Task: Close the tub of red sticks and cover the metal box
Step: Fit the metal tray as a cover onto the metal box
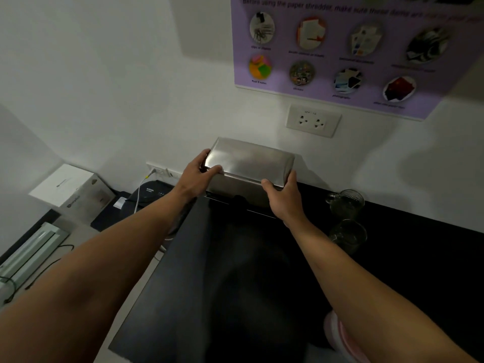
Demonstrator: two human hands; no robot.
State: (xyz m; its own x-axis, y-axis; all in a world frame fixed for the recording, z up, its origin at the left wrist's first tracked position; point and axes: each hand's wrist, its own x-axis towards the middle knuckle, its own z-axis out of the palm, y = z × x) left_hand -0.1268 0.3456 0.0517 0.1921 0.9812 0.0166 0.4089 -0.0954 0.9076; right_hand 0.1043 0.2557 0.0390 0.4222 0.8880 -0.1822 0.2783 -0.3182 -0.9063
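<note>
2 bare forearms nearest the lens, running from 7 and 5 o'clock up toward centre frame over a dark countertop (262,284). Just past them, at about 2 o'clock from the right wrist, 2 clear glass mugs (345,203), well apart from the work.

Further on, left hand (199,176) curled round the left end of the metal lid (248,161), thumb lying on top, fingers wrapped under the edge. Right hand (281,195) closed on the near right corner, thumb up on the rim, fingers hooked round the side. Lid brushed steel, rectangular with rounded corners, dull sheen, tilted with the far edge raised; beneath it the metal box (230,188), set against the wall at 12 o'clock. Probably not yet seated, though dim light hides the seam.

To finish well: level the lid, line up all 4 corners over the box, lower evenly, press both ends together, keep fingertips clear of the rim.

No tub of red sticks anywhere in view. Farthest off, at 1 o'clock, wall socket (313,121) and purple poster (340,48).
</note>
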